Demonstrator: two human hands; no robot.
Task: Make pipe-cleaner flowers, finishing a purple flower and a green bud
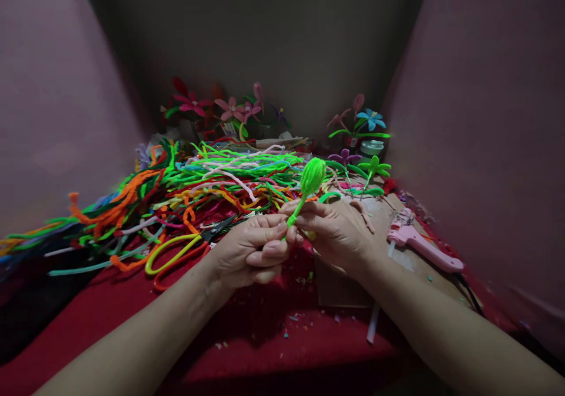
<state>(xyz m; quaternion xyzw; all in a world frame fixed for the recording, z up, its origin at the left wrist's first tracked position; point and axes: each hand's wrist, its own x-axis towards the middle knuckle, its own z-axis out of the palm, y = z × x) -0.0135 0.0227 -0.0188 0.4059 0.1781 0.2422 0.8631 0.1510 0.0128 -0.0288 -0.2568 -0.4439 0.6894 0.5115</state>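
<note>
A bright green pipe-cleaner flower bud (313, 176) on a short green stem is held up in front of me, tilted to the right. My left hand (256, 246) pinches the lower end of the stem. Fingers of my right hand (333, 228) close around the same stem just under the bud. The two hands almost touch, and the fingertips hide part of the stem. Beside my left wrist lie scissors (173, 249) with yellow and orange handles. A large heap of colored pipe cleaners (247, 169) spreads behind my hands.
A pink glue gun (424, 246) rests on cardboard (342, 290) at the right, its cord trailing off. Finished pipe-cleaner flowers (232, 110) stand at the back, with a blue flower (371, 118) further right. Small scraps dot the red tablecloth (265, 349).
</note>
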